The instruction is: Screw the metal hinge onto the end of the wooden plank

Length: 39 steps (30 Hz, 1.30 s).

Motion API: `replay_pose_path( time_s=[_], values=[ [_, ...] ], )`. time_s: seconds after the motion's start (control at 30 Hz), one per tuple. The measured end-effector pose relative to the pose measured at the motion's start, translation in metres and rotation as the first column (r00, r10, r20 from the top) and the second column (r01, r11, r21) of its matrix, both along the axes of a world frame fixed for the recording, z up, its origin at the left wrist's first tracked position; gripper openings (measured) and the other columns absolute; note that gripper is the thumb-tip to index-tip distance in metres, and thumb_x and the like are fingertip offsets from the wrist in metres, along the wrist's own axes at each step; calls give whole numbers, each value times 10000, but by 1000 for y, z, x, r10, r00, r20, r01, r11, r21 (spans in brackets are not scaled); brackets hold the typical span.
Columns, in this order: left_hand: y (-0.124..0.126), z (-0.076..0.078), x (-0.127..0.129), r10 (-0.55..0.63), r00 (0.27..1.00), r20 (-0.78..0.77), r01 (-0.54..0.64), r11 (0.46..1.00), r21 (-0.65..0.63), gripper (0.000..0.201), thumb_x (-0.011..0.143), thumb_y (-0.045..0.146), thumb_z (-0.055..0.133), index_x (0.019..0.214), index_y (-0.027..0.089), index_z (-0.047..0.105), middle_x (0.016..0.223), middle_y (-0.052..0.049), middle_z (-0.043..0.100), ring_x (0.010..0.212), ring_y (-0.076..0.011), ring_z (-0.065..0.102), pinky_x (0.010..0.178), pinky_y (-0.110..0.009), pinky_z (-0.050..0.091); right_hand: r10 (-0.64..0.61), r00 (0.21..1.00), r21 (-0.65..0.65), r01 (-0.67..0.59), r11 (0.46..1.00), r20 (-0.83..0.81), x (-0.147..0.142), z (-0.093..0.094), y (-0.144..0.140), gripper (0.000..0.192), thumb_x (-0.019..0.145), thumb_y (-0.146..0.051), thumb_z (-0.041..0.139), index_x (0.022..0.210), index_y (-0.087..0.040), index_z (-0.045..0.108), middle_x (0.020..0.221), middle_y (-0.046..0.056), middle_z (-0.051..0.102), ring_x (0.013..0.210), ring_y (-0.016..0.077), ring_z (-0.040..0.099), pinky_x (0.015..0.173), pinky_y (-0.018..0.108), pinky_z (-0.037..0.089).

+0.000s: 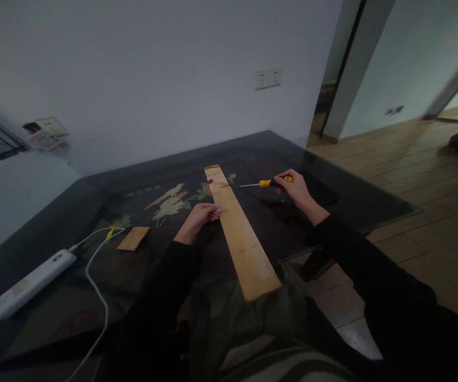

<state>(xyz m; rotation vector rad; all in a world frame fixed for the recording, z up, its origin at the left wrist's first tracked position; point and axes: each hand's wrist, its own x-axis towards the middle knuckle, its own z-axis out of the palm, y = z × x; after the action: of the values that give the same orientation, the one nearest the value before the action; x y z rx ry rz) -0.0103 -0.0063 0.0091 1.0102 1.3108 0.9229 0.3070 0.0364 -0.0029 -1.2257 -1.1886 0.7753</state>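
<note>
A white power strip [30,284] lies at the far left of the dark table [94,185], its white cable [96,289] looping toward the near edge. Just right of it sits a small wood block [133,238], with a few tiny nails [159,222] near its far corner. The left hand [197,217] rests on the table against the left edge of the plank [239,233], fingers curled and pinching a small pale metal piece [217,210] at that edge; what the piece is I cannot tell. The plank runs from the far middle of the table to past the near edge, over the person's lap. Right of it, the right hand [297,190] is closed around the yellow-and-black handle of a screwdriver [265,183], the thin shaft pointing left toward the plank, its tip just short of it. Wooden floor [412,175] lies beyond on the right.
</note>
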Motion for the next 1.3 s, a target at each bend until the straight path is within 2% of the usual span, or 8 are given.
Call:
replay_pose_path(
  time_s=[0.27,0.43,0.53,0.67,0.77,0.93,1.13,1.3],
  values=[
    [1,-1,-3,-27,1000,6,27,1000,-12,205,896,65,614,692,86,623,543,-32,622,444,-66,562,505,-167,462,-17,997,100,25,995,-77,-1,1,2,318,660,-385,785,830,-165,633,759,2,634,492,78,578,436,208,464],
    [0,1,-6,-78,997,9,78,997,-25,199,915,105,592,719,91,624,576,-34,631,467,-71,579,516,-169,475,-46,943,249,134,959,-328,-22,29,13,322,679,-372,779,889,-196,609,806,-21,621,521,45,544,475,180,475],
    [-1,2,-7,-84,996,-7,84,996,-12,189,911,115,585,726,101,619,576,-28,622,467,-75,574,510,-176,466,25,925,278,88,956,-379,-49,47,19,373,731,-461,754,947,-215,576,830,-17,630,529,45,553,473,170,474],
    [-3,4,-7,-87,996,-32,87,996,7,222,906,100,556,690,110,601,560,-15,594,449,-66,543,481,-170,422,134,945,221,-68,973,-297,-85,55,11,519,784,-625,672,1087,-238,502,875,26,652,603,120,657,502,225,522],
    [-4,5,-6,-88,995,-46,89,996,13,231,901,85,542,680,110,602,558,-10,583,443,-59,526,474,-167,403,118,969,183,-78,980,-219,-96,50,4,557,808,-684,609,1125,-257,445,874,38,638,650,166,689,522,266,534],
    [-4,4,-6,-93,994,-51,94,995,22,266,902,75,528,646,118,584,536,-5,556,432,-56,497,468,-174,383,74,993,155,-59,986,-91,-93,40,3,556,831,-752,497,1093,-272,401,770,6,569,595,159,652,477,258,482],
    [-3,3,-5,-92,994,-59,93,996,17,321,927,62,471,622,134,544,511,12,515,405,-49,455,445,-175,339,138,989,211,-122,970,-61,-93,37,1,543,805,-753,515,1028,-271,399,770,-14,556,515,120,598,443,243,444],
    [-2,2,-5,-107,992,-65,109,994,22,303,909,64,494,620,145,533,508,15,514,402,-51,449,438,-180,322,127,992,203,-118,972,-28,-94,39,-2,577,776,-800,476,989,-276,362,751,-22,522,508,117,569,448,247,433]
  ],
)
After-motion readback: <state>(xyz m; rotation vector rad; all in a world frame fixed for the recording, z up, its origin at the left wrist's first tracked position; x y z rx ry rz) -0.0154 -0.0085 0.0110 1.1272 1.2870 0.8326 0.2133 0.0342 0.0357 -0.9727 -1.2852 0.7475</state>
